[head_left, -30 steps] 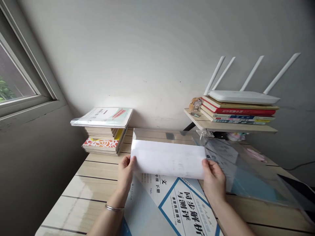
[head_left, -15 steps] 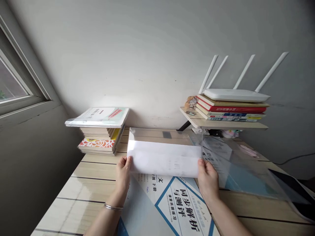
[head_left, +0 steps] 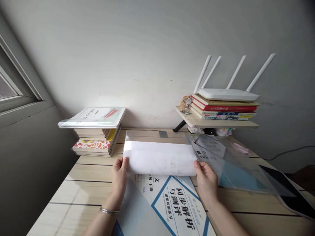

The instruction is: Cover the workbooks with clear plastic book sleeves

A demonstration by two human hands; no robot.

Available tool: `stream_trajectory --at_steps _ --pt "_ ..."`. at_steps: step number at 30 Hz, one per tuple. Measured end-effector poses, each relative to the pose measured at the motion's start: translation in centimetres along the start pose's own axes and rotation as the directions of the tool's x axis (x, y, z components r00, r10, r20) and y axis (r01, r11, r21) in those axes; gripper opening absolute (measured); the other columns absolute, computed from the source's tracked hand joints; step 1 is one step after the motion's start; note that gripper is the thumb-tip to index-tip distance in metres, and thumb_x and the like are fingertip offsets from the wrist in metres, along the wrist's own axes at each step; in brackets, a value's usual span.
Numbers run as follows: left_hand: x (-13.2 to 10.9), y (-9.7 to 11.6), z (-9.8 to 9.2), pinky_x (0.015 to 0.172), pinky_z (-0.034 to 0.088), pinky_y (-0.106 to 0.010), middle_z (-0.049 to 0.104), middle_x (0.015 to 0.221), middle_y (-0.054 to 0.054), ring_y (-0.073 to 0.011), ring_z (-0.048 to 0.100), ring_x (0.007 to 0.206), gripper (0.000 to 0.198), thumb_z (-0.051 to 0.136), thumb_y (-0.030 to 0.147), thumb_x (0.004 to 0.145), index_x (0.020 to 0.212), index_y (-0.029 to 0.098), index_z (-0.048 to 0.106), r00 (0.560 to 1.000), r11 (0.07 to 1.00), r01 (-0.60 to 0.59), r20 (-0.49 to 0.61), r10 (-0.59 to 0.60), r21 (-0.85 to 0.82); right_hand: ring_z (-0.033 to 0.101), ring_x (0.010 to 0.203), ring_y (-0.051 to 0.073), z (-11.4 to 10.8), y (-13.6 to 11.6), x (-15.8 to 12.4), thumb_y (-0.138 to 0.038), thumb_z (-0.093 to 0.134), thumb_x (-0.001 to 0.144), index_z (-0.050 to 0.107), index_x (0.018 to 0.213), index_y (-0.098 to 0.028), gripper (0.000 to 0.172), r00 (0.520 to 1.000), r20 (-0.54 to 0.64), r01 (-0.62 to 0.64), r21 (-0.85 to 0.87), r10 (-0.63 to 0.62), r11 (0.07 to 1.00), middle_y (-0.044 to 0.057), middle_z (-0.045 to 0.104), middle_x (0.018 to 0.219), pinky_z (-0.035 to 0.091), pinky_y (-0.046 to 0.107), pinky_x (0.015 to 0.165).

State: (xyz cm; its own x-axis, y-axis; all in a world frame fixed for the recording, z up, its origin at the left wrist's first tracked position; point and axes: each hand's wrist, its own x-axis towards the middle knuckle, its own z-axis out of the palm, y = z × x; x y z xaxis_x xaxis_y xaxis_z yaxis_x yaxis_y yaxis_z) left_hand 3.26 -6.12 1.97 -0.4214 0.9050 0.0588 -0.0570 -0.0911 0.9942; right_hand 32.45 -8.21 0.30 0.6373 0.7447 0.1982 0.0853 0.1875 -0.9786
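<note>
A white sheet (head_left: 157, 159), with faint print showing through it, is held level at both sides over the blue-and-white workbook (head_left: 177, 209). Clear plastic film of a book cover (head_left: 142, 136) extends beyond its far edge. My left hand (head_left: 120, 177) pinches the left edge between thumb and fingers. At the right edge, my right hand (head_left: 206, 180) grips the same sheet and plastic, thumb on top. The fingertips beneath are hidden. How the sheet joins the workbook, I cannot tell.
A stack of books (head_left: 94, 141) stands at the left back. On the right, a small raised shelf (head_left: 221, 123) carries books and a white router (head_left: 226, 94). Below it lie another workbook (head_left: 209, 150) under clear plastic, a pink item (head_left: 240, 148) and a dark tablet-like device (head_left: 283, 190).
The view has shifted slightly to the right. Both hands keep their grip at the sheet's sides, and the sheet sits nearly as before over the workbook.
</note>
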Motion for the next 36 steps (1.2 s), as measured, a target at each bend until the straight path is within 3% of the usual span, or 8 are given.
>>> stream_trajectory --at_steps 5,9,13,17,21,28,32,36 --pt "-0.2 0.5 -0.1 0.052 0.03 -0.022 0.045 0.059 0.003 -0.0107 0.037 0.057 0.046 0.059 0.062 0.07 0.064 0.017 0.053 0.999 0.998 -0.047 -0.023 0.048 0.045 0.05 0.061 0.015 0.7 -0.1 0.5 -0.062 0.066 0.064 0.055 0.068 -0.017 0.046 1.0 -0.027 0.001 -0.051 -0.002 0.999 -0.001 0.057 0.061 0.039 0.025 0.056" --pt "-0.4 1.0 -0.2 0.064 0.038 -0.023 0.056 0.074 0.0 -0.0147 0.048 0.072 0.041 0.057 0.058 0.075 0.079 0.018 0.059 0.993 0.994 -0.113 -0.017 0.113 0.007 0.05 0.063 0.014 0.8 0.0 0.4 -0.056 0.066 0.067 0.057 0.07 -0.017 0.04 0.999 -0.03 0.021 -0.046 -0.022 0.999 -0.001 0.057 0.064 0.039 0.024 0.057" --pt "-0.4 1.3 -0.4 0.073 0.041 -0.025 0.064 0.095 -0.005 -0.0186 0.054 0.088 0.045 0.061 0.055 0.073 0.1 0.018 0.061 0.998 0.994 -0.043 0.045 0.047 -0.099 0.052 0.069 0.015 0.7 -0.2 0.2 -0.051 0.071 0.064 0.061 0.078 -0.017 0.038 0.999 -0.005 -0.037 0.081 0.038 0.996 0.0 0.061 0.074 0.041 0.023 0.06" --pt "-0.4 1.5 -0.5 0.073 0.042 -0.026 0.066 0.099 -0.007 -0.0188 0.057 0.087 0.055 0.065 0.052 0.071 0.113 0.018 0.058 0.994 0.987 0.022 0.107 -0.004 -0.16 0.052 0.068 0.014 0.5 -0.9 0.3 -0.048 0.072 0.064 0.059 0.073 -0.017 0.035 0.993 0.018 -0.118 0.162 0.116 0.98 -0.001 0.06 0.071 0.041 0.022 0.057" --pt "-0.7 1.8 -0.4 0.071 0.044 -0.027 0.068 0.095 -0.008 -0.0192 0.059 0.082 0.057 0.067 0.051 0.069 0.113 0.017 0.058 0.994 0.987 0.021 0.109 -0.004 -0.16 0.05 0.063 0.013 0.8 -1.2 0.5 -0.05 0.074 0.058 0.058 0.068 -0.017 0.039 0.99 0.028 -0.144 0.171 0.141 0.975 -0.001 0.059 0.066 0.041 0.022 0.054" --pt "-1.0 2.0 -0.4 0.076 0.046 -0.029 0.067 0.103 -0.01 -0.0219 0.06 0.091 0.059 0.065 0.053 0.069 0.114 0.016 0.058 0.995 0.993 -0.013 0.098 0.024 -0.12 0.055 0.066 0.016 2.8 -0.5 1.1 -0.055 0.071 0.059 0.059 0.074 -0.018 0.042 0.988 -0.131 -0.068 0.099 0.08 0.993 0.001 0.062 0.07 0.045 0.027 0.061" --pt "-1.0 1.9 -0.4 0.081 0.045 -0.03 0.063 0.115 -0.011 -0.0245 0.057 0.104 0.057 0.065 0.054 0.07 0.113 0.017 0.058 0.996 0.995 -0.036 0.076 0.043 -0.093 0.055 0.065 0.016 3.1 -0.3 1.3 -0.056 0.069 0.06 0.059 0.073 -0.017 0.042 0.993 -0.09 -0.075 0.05 0.079 0.996 0.001 0.063 0.068 0.045 0.028 0.06" --pt "-1.2 2.1 -0.3 0.08 0.045 -0.029 0.063 0.113 -0.01 -0.0235 0.057 0.102 0.053 0.064 0.052 0.072 0.112 0.018 0.059 0.993 0.993 -0.071 0.09 0.079 -0.09 0.055 0.064 0.016 2.4 0.3 1.3 -0.057 0.07 0.06 0.059 0.074 -0.017 0.044 0.996 -0.068 -0.064 0.024 0.065 0.998 0.002 0.063 0.069 0.045 0.028 0.059"
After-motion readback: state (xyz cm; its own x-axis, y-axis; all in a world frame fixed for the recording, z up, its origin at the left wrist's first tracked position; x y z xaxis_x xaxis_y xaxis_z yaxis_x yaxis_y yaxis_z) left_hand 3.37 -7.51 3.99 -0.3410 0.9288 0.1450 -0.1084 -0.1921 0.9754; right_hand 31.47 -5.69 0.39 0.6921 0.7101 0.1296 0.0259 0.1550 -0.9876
